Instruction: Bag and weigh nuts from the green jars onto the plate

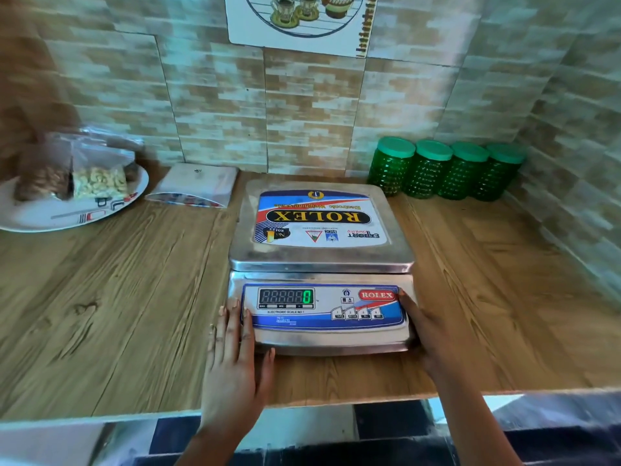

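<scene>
Head view: your hands bracket the weighing scale [319, 257] on the wooden counter [117, 297].
The steel scale sits mid-counter, its display showing a single green 0. At ten o'clock from it lies the white plate [50, 216], carrying two clear bags: one of pale cashews [97, 183] and, touching its left side, one of brown nuts [43, 183], which is blurred. At two o'clock, four green jars [443, 169] stand in a row against the wall, ribbed, translucent, lids on. Your left hand [232, 361] lies flat with straight fingers against the scale's seven o'clock corner. Your right hand [433, 341] presses its four o'clock side, fingers extended. A flat stack of plastic bags [198, 183] rests at eleven o'clock.
</scene>
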Tool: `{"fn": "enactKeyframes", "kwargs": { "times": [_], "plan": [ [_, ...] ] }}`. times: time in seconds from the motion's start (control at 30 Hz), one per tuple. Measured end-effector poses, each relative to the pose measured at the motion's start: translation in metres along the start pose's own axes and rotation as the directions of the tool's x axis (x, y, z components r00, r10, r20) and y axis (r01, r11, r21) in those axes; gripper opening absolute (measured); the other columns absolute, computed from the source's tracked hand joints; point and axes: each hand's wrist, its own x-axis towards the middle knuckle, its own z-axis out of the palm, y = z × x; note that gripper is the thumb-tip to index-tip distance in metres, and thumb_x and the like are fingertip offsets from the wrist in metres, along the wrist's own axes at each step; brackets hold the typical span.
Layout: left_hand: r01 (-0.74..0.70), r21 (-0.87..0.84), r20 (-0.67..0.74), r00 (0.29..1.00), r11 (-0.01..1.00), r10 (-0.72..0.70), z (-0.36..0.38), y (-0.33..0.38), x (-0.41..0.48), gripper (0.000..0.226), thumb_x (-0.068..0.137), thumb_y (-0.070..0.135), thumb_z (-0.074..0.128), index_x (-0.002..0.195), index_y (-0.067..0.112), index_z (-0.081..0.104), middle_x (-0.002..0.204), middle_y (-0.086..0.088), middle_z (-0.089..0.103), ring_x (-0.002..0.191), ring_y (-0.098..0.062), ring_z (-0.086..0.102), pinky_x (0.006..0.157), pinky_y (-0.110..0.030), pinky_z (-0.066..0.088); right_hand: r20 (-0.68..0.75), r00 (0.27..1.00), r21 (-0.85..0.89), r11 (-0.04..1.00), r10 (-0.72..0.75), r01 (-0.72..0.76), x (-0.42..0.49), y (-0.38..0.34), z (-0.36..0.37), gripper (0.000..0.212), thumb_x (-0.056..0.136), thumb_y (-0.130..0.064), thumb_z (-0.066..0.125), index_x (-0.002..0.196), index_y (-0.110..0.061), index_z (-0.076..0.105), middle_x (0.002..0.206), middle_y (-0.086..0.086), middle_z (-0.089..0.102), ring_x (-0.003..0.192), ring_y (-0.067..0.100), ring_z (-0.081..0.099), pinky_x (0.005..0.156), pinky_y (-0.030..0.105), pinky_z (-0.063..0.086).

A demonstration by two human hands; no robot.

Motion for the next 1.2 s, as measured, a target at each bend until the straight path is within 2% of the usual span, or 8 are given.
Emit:
{"fn": "enactKeyframes", "kwargs": {
  "times": [0.17, 0.27, 0.73, 0.87, 0.97, 1.07, 1.13, 1.2],
  "plan": [
    [0.009, 0.026, 0.028, 1.000, 1.000, -0.010, 0.001, -0.002, -0.001, 0.069, 0.095, 0.051, 0.015, 0.146, 0.005, 0.023, 0.154, -0.011, 0.019, 0.143, -0.029, 0.015, 0.116, -0.039, 0.008, 0.048, 0.997, 0.044, 0.997, 0.055, -0.057, 0.004, 0.000, -0.003, 0.040, 0.074, -0.047, 0.067, 0.093, -0.012, 0.067, 0.082, 0.007, 0.074, 0.085, 0.027, 0.069, 0.087, 0.045, 0.052],
    [0.011, 0.029, 0.042, 0.999, 1.000, -0.012, 0.002, -0.004, -0.001, 0.070, 0.094, 0.053, 0.013, 0.146, 0.006, 0.023, 0.154, -0.010, 0.020, 0.143, -0.027, 0.015, 0.115, -0.039, 0.009, 0.079, 0.994, 0.079, 0.994, 0.076, -0.082, 0.006, -0.002, -0.004, 0.048, 0.066, -0.046, 0.069, 0.097, -0.010, 0.067, 0.087, 0.010, 0.074, 0.085, 0.028, 0.069, 0.084, 0.045, 0.053],
    [0.004, -0.023, 0.022, 1.000, 1.000, -0.003, 0.002, -0.004, 0.000, 0.070, 0.094, 0.052, 0.017, 0.147, 0.008, 0.020, 0.155, -0.007, 0.017, 0.143, -0.026, 0.012, 0.116, -0.037, 0.008, 0.169, 0.979, 0.184, 0.972, 0.113, -0.144, 0.013, -0.004, -0.009, 0.030, 0.077, -0.029, 0.069, 0.097, -0.006, 0.066, 0.093, 0.017, 0.072, 0.081, 0.030, 0.070, 0.082, 0.048, 0.053],
    [0.000, -0.041, 0.024, 1.000, 0.999, 0.001, 0.001, -0.003, 0.000, 0.071, 0.094, 0.054, 0.014, 0.147, 0.008, 0.022, 0.154, -0.008, 0.018, 0.143, -0.026, 0.012, 0.115, -0.038, 0.009, 0.120, 0.991, 0.153, 0.985, 0.059, -0.077, 0.011, 0.003, -0.005, 0.033, 0.079, -0.037, 0.066, 0.098, -0.010, 0.067, 0.092, 0.014, 0.073, 0.087, 0.031, 0.069, 0.087, 0.048, 0.052],
    [0.000, -0.056, 0.038, 0.999, 0.998, 0.002, 0.000, -0.004, 0.000, 0.071, 0.094, 0.054, 0.015, 0.147, 0.007, 0.022, 0.154, -0.007, 0.018, 0.143, -0.026, 0.011, 0.115, -0.037, 0.009, 0.023, 0.999, 0.074, 0.996, -0.043, 0.041, 0.008, 0.010, 0.001, 0.046, 0.071, -0.050, 0.065, 0.101, -0.015, 0.066, 0.089, 0.007, 0.074, 0.082, 0.025, 0.070, 0.077, 0.040, 0.055],
    [-0.010, -0.091, 0.025, 1.000, 0.996, 0.012, 0.000, -0.004, 0.000, 0.072, 0.093, 0.056, 0.017, 0.147, 0.009, 0.021, 0.156, -0.006, 0.014, 0.143, -0.027, 0.011, 0.115, -0.037, 0.009, -0.145, 0.964, 0.022, 0.974, -0.222, 0.227, -0.004, 0.021, 0.007, 0.038, 0.080, -0.048, 0.061, 0.111, -0.027, 0.055, 0.103, 0.005, 0.070, 0.083, 0.018, 0.069, 0.070, 0.034, 0.055],
    [-0.008, -0.145, -0.016, 1.000, 0.989, 0.006, 0.003, -0.005, 0.000, 0.076, 0.091, 0.061, 0.022, 0.148, 0.012, 0.018, 0.157, -0.009, 0.008, 0.144, -0.030, 0.007, 0.115, -0.038, 0.010, -0.172, 0.914, -0.108, 0.929, -0.367, 0.353, -0.014, 0.031, 0.009, 0.052, 0.074, -0.058, 0.062, 0.118, -0.035, 0.046, 0.110, 0.002, 0.066, 0.090, 0.015, 0.066, 0.079, 0.039, 0.055],
    [0.070, -0.269, -0.051, 0.995, 0.961, -0.086, 0.004, -0.004, 0.000, 0.085, 0.083, 0.070, 0.033, 0.149, 0.020, 0.012, 0.157, -0.011, 0.000, 0.144, -0.031, 0.003, 0.113, -0.040, 0.018, -0.060, 0.875, -0.266, 0.852, -0.481, 0.451, -0.020, 0.038, 0.009, 0.076, 0.063, -0.056, 0.073, 0.129, -0.035, 0.040, 0.115, -0.004, 0.062, 0.097, 0.014, 0.062, 0.087, 0.037, 0.052]
  ]
}}
